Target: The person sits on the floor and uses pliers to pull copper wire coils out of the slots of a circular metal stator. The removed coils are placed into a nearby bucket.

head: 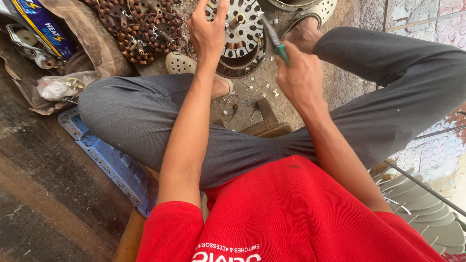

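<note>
My left hand (208, 31): fingers spread, resting on the slotted fan motor housing (241, 36) on the ground between my feet. My right hand (298, 77): fist clenched around a green-handled screwdriver (274, 41), tip at the housing.

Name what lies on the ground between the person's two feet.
In the head view, a round perforated metal fan motor housing lies between the left sandalled foot and the right foot. The left hand rests on it.
</note>
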